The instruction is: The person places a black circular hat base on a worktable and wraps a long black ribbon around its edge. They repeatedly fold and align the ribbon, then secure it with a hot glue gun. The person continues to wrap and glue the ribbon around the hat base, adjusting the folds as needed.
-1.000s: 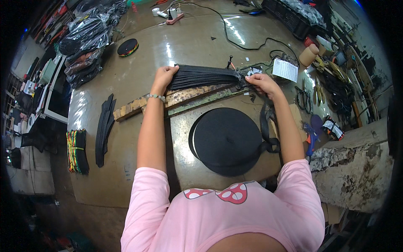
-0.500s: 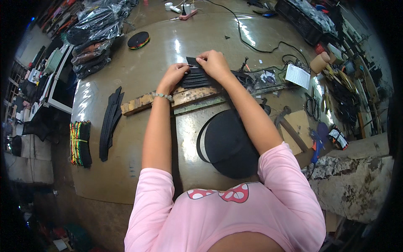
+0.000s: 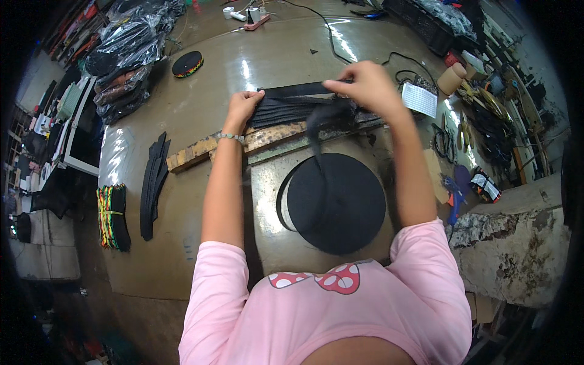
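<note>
A black webbing strap (image 3: 295, 90) is stretched between my two hands above a wooden bar. The thumb and fingers of my left hand (image 3: 244, 106) pinch its left end. My right hand (image 3: 370, 89) grips it farther right, and the strap's loose length hangs blurred toward a large black roll of webbing (image 3: 337, 204). Just below the stretched strap, several black strips (image 3: 280, 112) lie stacked side by side against the wooden bar (image 3: 194, 152). The roll lies flat on the table close to my body.
Black strips (image 3: 153, 185) and a banded bundle with coloured edges (image 3: 112, 217) lie at left. A small roll (image 3: 187, 64) is near plastic-wrapped goods (image 3: 131, 48). Scissors (image 3: 444, 143), a glue gun (image 3: 454, 199) and a paper sheet (image 3: 420, 100) are at right. A cable (image 3: 333, 42) crosses the far side.
My right hand has moved right, drawing the strap out along the stack, while my left hand has shifted slightly left. My right forearm no longer covers part of the roll.
</note>
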{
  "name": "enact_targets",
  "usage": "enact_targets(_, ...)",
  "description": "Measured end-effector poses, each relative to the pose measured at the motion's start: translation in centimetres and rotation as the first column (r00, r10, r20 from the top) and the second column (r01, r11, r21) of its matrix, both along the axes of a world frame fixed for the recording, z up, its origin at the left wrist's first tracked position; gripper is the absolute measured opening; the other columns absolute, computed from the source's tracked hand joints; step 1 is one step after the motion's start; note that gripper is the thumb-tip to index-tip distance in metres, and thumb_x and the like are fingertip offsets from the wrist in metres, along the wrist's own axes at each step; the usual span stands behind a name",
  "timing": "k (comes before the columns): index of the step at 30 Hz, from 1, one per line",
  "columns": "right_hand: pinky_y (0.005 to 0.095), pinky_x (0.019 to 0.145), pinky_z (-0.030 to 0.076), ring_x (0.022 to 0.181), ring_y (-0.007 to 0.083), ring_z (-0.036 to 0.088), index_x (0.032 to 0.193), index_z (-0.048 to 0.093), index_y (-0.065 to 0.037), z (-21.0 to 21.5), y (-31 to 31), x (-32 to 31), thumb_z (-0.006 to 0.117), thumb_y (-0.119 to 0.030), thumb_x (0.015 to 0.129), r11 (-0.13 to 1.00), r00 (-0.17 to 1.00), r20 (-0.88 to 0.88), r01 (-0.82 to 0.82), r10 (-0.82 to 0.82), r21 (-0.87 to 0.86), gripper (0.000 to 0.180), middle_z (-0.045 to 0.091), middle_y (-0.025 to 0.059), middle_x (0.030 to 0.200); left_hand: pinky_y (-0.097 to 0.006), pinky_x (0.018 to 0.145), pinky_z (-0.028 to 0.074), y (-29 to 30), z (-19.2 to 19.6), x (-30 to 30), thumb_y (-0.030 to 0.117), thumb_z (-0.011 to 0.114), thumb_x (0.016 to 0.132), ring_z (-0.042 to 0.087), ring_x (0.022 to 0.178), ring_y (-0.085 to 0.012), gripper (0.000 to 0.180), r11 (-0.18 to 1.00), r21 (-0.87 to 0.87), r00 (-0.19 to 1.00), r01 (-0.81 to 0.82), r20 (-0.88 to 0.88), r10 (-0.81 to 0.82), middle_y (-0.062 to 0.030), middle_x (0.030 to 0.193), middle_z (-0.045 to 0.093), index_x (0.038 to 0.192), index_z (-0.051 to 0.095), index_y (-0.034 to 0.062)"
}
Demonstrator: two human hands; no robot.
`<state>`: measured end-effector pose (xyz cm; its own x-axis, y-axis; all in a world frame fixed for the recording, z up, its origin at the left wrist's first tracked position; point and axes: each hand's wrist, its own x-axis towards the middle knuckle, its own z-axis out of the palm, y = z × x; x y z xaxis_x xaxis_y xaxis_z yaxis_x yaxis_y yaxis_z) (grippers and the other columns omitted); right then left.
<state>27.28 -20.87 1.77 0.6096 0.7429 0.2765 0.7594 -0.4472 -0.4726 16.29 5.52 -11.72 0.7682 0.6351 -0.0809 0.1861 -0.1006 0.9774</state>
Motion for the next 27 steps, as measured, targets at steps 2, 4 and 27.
enact_targets(2,0.0284,0.054,0.042,0.056,0.0168,0.054,0.071,0.067,-0.003,0.3,-2.8,2.7,0.070,-0.043,0.070,1.000,0.982,-0.190,0.006,-0.001,0.027,0.040,0.060,0.0072,0.061,-0.022,0.055,0.041,-0.1,0.1,-0.1,0.021,0.066,0.080,0.052,0.059,-0.0086,0.024,1.000,0.028,1.000,-0.014,-0.007,0.014,-0.0028,0.070,0.060,0.080,0.064,-0.0023)
enact_targets(4,0.0211,0.045,0.028,0.048,0.0050,0.039,0.068,0.065,-0.008,-1.1,-4.6,4.5,0.070,-0.041,0.073,0.993,0.871,-0.478,0.117,-0.116,-0.028,0.034,0.050,-0.0049,0.056,-0.022,0.055,0.042,-0.2,0.1,-0.1,0.021,0.066,0.080,0.052,0.060,-0.0086,0.023,1.000,0.014,1.000,-0.012,-0.016,0.012,-0.0027,0.070,0.060,0.079,0.064,-0.0018)
enact_targets(27,0.0241,0.052,0.044,0.061,0.0098,0.059,0.095,0.061,0.001,-0.4,1.0,-2.1,0.058,-0.022,0.085,0.937,0.753,-0.587,-0.113,0.298,0.332,0.025,0.062,0.0021,0.074,-0.023,0.072,0.044,-0.7,1.6,-1.9,0.013,0.060,0.080,0.055,0.080,-0.0100,0.040,0.987,-0.047,0.984,0.156,0.098,-0.151,-0.0084,0.093,0.061,0.114,0.053,-0.0080)
